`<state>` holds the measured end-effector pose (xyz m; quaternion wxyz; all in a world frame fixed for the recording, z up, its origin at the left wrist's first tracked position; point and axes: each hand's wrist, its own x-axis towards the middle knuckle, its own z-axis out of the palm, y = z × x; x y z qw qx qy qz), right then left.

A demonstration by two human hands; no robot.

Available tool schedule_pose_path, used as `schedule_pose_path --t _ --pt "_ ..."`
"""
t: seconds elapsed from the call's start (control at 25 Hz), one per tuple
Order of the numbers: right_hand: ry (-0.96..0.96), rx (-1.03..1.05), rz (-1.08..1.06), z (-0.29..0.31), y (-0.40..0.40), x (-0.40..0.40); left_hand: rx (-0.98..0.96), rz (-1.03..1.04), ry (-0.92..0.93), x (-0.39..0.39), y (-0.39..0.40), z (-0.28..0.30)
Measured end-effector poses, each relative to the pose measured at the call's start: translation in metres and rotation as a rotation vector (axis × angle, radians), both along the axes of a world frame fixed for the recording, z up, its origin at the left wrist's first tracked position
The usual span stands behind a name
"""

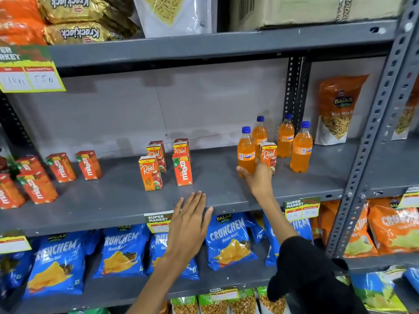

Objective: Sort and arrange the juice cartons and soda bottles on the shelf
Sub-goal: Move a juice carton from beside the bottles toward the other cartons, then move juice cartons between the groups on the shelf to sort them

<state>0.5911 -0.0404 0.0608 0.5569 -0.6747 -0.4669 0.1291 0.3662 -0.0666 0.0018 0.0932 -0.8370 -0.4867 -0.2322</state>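
So the right hand [257, 177] has its grip closed around a Real carton [268, 155] sitting among the four Fanta bottles [246, 151] on the grey shelf [113, 200]. Left hand [189, 219] hovers open at the shelf's front edge, holding nothing. More Real and Maaza cartons [182, 168] stand left of the bottles.

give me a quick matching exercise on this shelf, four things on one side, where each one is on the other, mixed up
Things:
1. orange Real juice carton among the bottles
2. orange Fanta soda bottles with blue caps
3. row of red Maaza cartons
4. left hand

Places:
A. far left of the grey shelf
B. open, at the shelf's front edge
C. right end of the shelf
D. in the right hand's grip

Pairs: 1-D, 2-C, 3-A, 4-B
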Motion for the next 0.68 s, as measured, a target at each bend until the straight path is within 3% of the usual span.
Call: schedule_pose_path --t 0.24,0.48,0.68 --pt "-0.13 -0.021 -0.104 -0.028 -0.046 -0.029 0.01 -0.023 -0.001 -0.01 -0.006 0.003" --pt "-0.117 -0.016 0.142 -0.025 -0.02 -0.089 0.007 0.052 -0.084 -0.054 0.003 0.009" --pt "-0.121 -0.011 0.181 -0.004 0.031 -0.144 -0.038 0.16 -0.088 -0.105 0.014 0.006"
